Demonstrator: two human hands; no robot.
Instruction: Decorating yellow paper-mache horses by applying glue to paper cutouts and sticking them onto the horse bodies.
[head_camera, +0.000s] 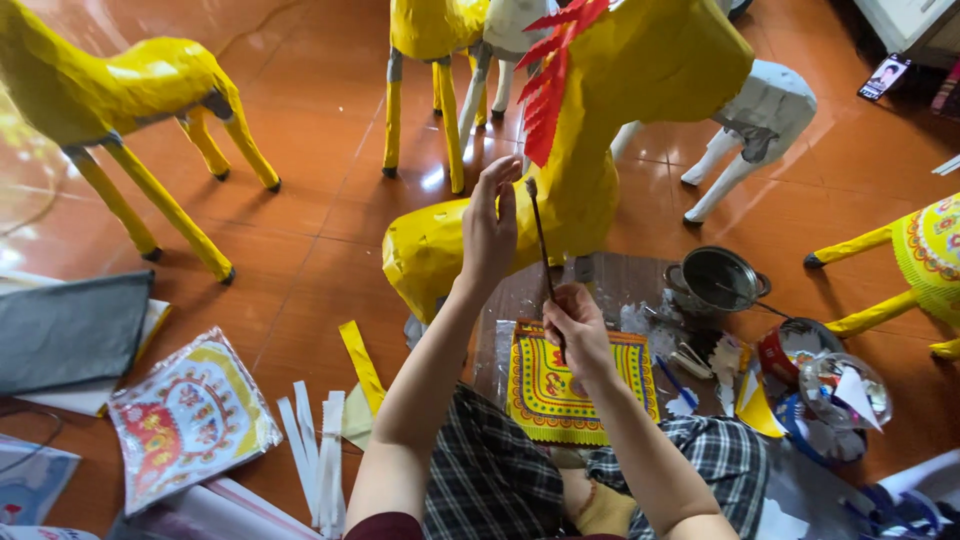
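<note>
Right hand (578, 330) grip closed on one brush (541, 240); left hand (489, 230) loosely open, fingertips at brush tip; one yellow paper horse (600, 130) behind.

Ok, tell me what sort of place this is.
Likely a home workshop for paper craft, worked on the floor. Yellow paper-covered animal figures stand on the orange tiles, a glue pot sits nearby, and the right hand holds a brush over a patterned paper sheet.

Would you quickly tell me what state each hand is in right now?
Left hand: raised, fingertips pinched at the tip of the brush; whether it grips cannot be told.
Right hand: closed around the brush's lower handle.
</note>
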